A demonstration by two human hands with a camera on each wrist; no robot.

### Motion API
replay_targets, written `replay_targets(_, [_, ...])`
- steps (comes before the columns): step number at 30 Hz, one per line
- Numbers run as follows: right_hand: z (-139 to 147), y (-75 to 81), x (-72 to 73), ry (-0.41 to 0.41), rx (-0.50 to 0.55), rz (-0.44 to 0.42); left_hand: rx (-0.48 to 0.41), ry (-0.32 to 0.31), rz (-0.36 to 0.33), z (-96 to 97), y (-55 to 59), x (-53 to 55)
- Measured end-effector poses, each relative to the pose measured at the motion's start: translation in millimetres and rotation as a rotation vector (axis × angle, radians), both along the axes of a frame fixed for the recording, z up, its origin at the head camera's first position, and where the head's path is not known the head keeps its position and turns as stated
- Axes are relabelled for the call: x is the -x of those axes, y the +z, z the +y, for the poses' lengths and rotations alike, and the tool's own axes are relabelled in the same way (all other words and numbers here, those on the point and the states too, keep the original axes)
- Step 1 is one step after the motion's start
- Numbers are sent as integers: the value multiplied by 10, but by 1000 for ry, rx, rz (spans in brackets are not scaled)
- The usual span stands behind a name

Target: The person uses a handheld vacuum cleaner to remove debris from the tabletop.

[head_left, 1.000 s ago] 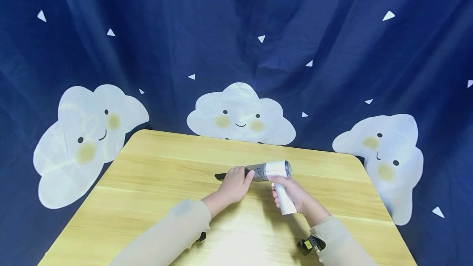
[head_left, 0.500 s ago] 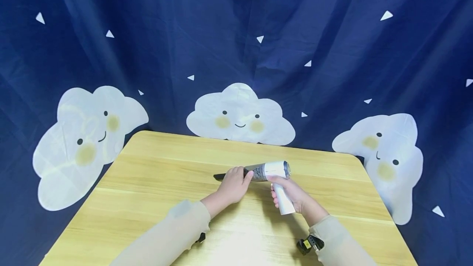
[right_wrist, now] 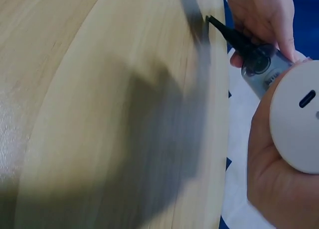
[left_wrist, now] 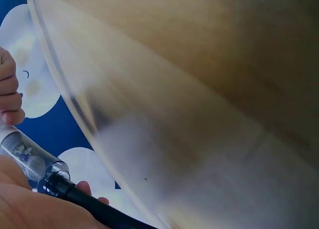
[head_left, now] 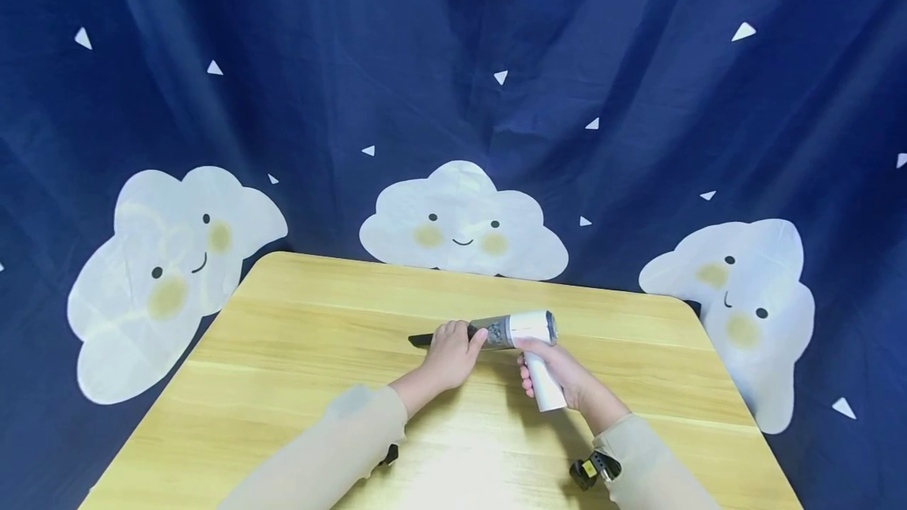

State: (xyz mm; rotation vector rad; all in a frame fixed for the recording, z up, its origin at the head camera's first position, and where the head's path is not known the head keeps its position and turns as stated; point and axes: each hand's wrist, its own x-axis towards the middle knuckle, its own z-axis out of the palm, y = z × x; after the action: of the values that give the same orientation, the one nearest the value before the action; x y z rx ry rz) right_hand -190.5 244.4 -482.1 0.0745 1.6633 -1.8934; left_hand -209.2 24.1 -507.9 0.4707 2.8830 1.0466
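Observation:
A white handheld vacuum cleaner (head_left: pixel 531 327) with a pistol-style handle is held above the table, its front pointing left in the head view. My right hand (head_left: pixel 563 375) grips the handle, whose round white end (right_wrist: pixel 296 129) with a slot faces the right wrist camera. Around the black narrow nozzle (left_wrist: pixel 94 205), where it meets the clear dust cup (left_wrist: pixel 32 157), my left hand (head_left: pixel 448 354) is wrapped. The nozzle tip (head_left: pixel 420 340) sticks out past that hand. Something grey and patterned, probably a filter, shows inside the cup.
Beneath both hands lies a light wooden table (head_left: pixel 298 321) with rounded far corners. A dark blue curtain (head_left: pixel 425 46) with white clouds and small triangles hangs behind it. Black wrist cameras (head_left: pixel 594 469) sit at the sleeve cuffs.

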Motion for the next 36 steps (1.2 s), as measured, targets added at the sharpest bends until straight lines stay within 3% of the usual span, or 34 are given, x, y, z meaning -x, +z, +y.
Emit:
replay_targets(13, [-51,-102,39,-334,-207,85,41,71,-5,43,-45,59])
replay_targets(21, [-52,-152,18,-380,-391,123,148,112,-27,65,-58,75])
replay_targets(29, [-95,-254,43,-419,-508,125,181,65,-99,14,-54,108])
replay_targets(36, [-115,-285,51,-419,-563,139,208,30,-112,-26,-86,131])
